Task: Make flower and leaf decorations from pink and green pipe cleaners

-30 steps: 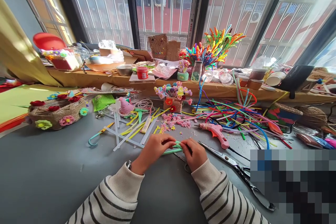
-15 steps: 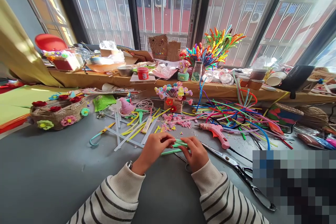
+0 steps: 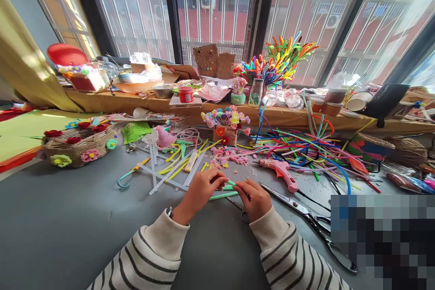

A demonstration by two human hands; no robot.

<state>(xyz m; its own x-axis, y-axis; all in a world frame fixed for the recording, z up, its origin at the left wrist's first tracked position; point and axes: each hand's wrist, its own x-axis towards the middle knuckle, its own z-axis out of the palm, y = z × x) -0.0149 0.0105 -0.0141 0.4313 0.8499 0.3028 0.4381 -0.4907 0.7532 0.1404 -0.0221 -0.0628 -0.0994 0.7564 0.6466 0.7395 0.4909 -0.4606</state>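
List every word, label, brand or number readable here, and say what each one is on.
None can be read.
Black window post: a strip of small print runs down it, too blurred to read.
Red jar: pale label, too small to read.
Glass bottle: round green mark, not legible.
Green packet: any print is too small to tell.
Pink glue gun, scissors: no marking shows.

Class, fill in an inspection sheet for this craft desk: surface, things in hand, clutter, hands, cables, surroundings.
Surface: grey table, scraps strewn near the middle.
Things in hand: green pipe cleaner, held between both hands.
Clutter: pink glue gun, scissors, loose pipe cleaners, flower basket.
Hands: left hand and right hand pinch the green pipe cleaner.
Cables: black cord trailing from the pink glue gun.
Surroundings: barred windows, cluttered sill.
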